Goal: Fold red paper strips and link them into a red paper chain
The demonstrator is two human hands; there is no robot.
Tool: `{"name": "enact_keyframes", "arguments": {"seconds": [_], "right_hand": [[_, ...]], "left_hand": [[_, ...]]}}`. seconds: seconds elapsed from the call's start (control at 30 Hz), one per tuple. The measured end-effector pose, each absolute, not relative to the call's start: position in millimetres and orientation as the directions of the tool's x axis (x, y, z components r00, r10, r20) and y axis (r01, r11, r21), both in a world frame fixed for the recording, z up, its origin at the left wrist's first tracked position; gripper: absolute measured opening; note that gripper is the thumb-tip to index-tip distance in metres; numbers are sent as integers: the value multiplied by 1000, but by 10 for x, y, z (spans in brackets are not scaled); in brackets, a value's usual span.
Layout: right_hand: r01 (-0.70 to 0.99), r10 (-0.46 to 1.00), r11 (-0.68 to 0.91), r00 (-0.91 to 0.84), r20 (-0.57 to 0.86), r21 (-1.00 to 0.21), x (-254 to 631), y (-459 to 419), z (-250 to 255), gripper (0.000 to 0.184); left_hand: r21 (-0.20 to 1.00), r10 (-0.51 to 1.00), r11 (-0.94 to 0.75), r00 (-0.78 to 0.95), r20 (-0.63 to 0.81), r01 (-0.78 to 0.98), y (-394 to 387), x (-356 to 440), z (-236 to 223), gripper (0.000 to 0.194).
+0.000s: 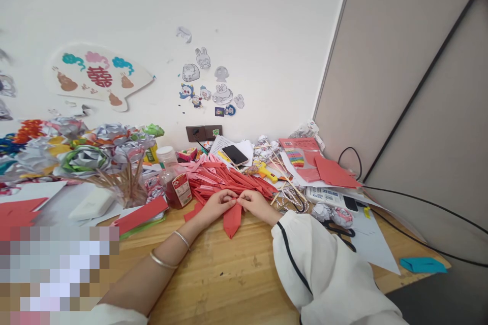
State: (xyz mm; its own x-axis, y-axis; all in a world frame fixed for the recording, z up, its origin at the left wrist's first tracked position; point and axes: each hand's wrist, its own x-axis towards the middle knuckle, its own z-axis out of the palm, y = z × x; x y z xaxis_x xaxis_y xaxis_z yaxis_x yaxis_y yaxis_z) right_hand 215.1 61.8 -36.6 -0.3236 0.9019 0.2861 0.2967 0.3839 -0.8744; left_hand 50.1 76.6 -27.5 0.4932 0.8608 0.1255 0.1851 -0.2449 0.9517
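Both hands meet at a piece of folded red paper [231,221] whose pointed end faces me on the wooden table. My left hand [219,205] pinches its far edge from the left. My right hand [254,204] pinches the same edge from the right, fingertips close to the left ones. The fingers hide the paper's far part. Just behind the hands lies a heap of folded red paper strips [213,175]. Another bit of red paper shows beside my left wrist.
A jar of red liquid [176,185] stands left of the heap, near paper flowers [87,157] on sticks. Behind are a phone [235,155] and a yellow glue gun [267,171]. Black scissors [341,233], red paper sheets [337,171] and a blue folded paper [423,265] lie right.
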Motion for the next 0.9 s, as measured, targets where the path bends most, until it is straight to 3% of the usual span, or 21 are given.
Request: {"name": "enact_keyframes", "arguments": {"seconds": [0.9], "right_hand": [[314, 891, 404, -349, 291, -859, 2146, 631, -389, 21]], "left_hand": [[929, 861, -307, 475, 180, 205, 827, 503, -323, 21]]}}
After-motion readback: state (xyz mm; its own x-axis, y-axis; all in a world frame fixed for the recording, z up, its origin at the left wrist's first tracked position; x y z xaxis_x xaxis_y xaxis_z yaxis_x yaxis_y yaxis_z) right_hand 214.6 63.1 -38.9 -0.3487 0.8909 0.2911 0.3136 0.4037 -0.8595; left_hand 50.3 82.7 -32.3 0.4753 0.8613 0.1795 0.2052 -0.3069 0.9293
